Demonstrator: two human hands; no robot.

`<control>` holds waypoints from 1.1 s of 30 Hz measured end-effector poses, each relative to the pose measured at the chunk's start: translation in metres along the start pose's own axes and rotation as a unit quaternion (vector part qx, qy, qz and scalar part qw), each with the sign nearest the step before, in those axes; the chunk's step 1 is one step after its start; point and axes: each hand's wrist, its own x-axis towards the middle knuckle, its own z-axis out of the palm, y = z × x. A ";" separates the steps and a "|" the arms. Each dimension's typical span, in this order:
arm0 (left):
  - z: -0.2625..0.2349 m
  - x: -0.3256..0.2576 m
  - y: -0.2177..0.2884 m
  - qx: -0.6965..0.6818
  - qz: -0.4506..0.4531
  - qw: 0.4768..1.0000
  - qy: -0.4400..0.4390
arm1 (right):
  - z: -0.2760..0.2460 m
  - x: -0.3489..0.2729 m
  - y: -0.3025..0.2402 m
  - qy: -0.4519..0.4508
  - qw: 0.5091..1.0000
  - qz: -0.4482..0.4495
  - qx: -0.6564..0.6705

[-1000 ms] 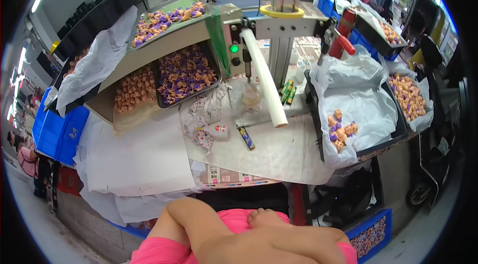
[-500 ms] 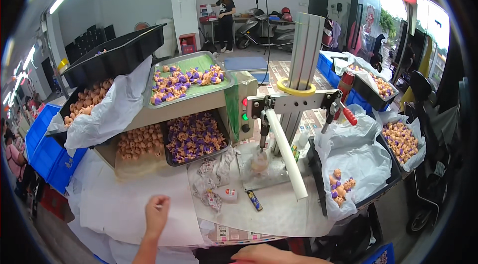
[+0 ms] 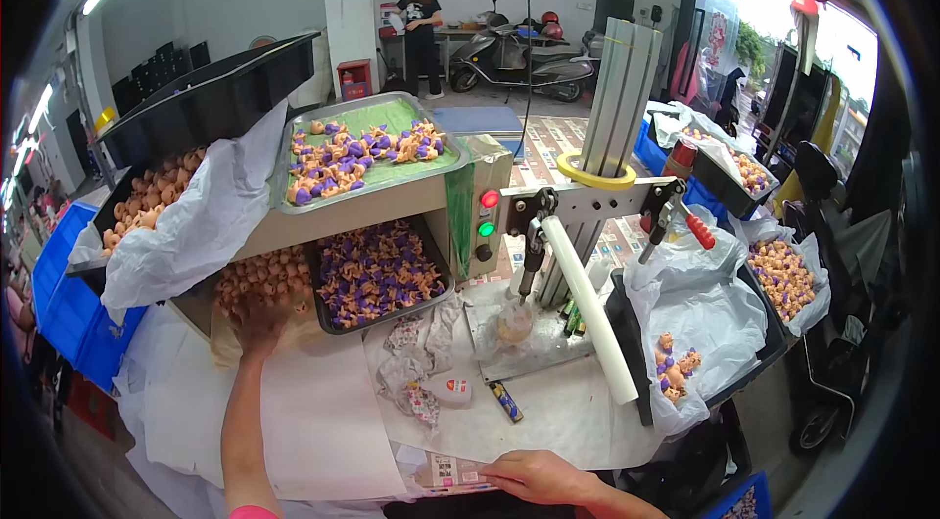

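My left hand reaches to the front of a heap of small peach-coloured doll heads under the shelf. Its fingers look apart over the heads, with the tips hard to make out. My right hand lies at the table's front edge, its fingers stretched loosely to the left with nothing visible in them. Beside the heads, a black tray holds many small peach and purple figure parts. A bench press with a long white lever handle stands right of centre, a clear lump beneath its tip.
A metal tray of figures rests on the shelf. At right, a plastic-lined black bin holds several figures. Crumpled wrapping, a white bottle and a small dark tube lie mid-table. A person stands behind.
My left hand has moved forward and left from above the white paper to the doll heads. My right hand has come slightly up at the front edge. The whole view has shifted a little.
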 end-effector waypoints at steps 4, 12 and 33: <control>0.005 0.029 0.011 -0.024 -0.056 0.998 -0.003 | -0.004 0.014 0.010 -0.006 1.000 0.013 -0.023; -0.012 0.041 0.063 0.043 -0.067 0.996 0.037 | -0.041 0.013 0.043 0.273 0.949 0.152 0.029; 0.008 0.001 0.063 -0.013 0.135 0.977 0.166 | -0.018 -0.016 0.046 0.217 0.961 0.148 0.085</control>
